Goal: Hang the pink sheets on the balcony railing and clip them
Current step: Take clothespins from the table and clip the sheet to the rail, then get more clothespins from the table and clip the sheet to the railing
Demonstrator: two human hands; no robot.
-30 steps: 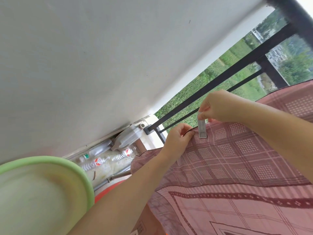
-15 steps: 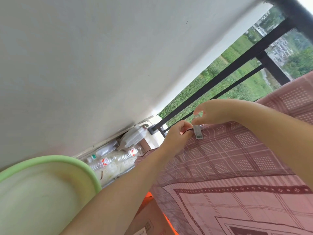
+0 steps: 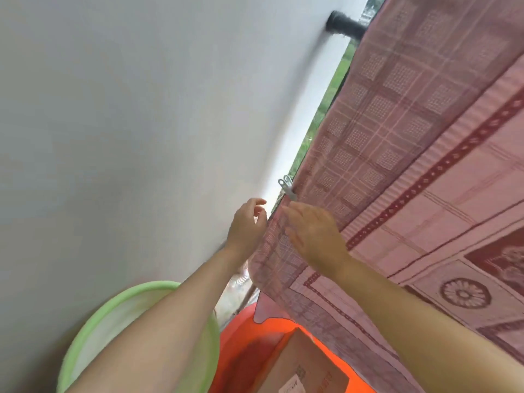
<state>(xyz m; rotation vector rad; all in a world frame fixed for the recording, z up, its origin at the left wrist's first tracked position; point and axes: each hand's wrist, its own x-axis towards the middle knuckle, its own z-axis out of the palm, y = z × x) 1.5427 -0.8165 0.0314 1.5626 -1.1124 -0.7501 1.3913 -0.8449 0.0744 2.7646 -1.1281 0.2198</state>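
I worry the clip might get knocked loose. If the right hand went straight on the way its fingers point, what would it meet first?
Most likely the metal clip. The right hand lies open on the pink sheet, fingertips aimed up along its edge, just short of the clip. Depth is unclear from this one view.

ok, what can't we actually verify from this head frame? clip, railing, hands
- Railing: in the head view the pink sheet covers it almost wholly; only a dark stub by the wall shows.
- Metal clip: small and blurred; whether its jaws bite the rail as well as the cloth cannot be told.
- Left hand: fingertips motion-blurred, contact with the sheet edge unclear.
- Right hand: palm side hidden against the sheet.
- Box: cut off by the bottom edge, label unreadable.
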